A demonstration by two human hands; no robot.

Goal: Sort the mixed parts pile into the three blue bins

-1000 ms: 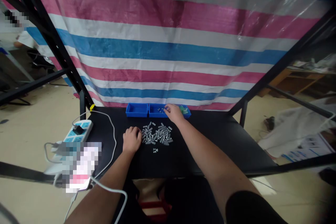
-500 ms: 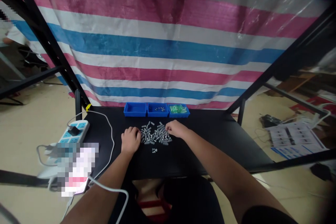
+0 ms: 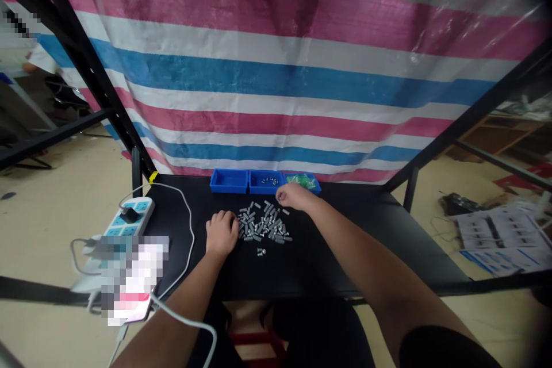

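Observation:
On the black table lies a loose pile of grey wall plugs and silver screws (image 3: 265,223). My left hand (image 3: 222,233) rests palm down at the pile's left edge, its fingers loosely bent and apart. Above the pile's far right edge, my right hand (image 3: 295,196) is closed in a pinch, with a small shiny bit at the fingertips too small to name. It covers part of the right blue bin, which holds green and clear pieces (image 3: 302,180). The middle blue bin (image 3: 266,189) has a few screws in it. A few silver screws (image 3: 261,252) lie apart, nearer me.
The left blue bin (image 3: 229,188) stands beside the others at the table's back edge. A power strip (image 3: 140,210), white cable (image 3: 190,224) and blurred-out phone (image 3: 138,276) are at the left. A striped sheet (image 3: 276,89) hangs behind, between black frame posts.
My right hand has lifted from the pile's right side and moved up toward the bins, still pinched. My left hand stays by the pile. The whole view has shifted slightly.

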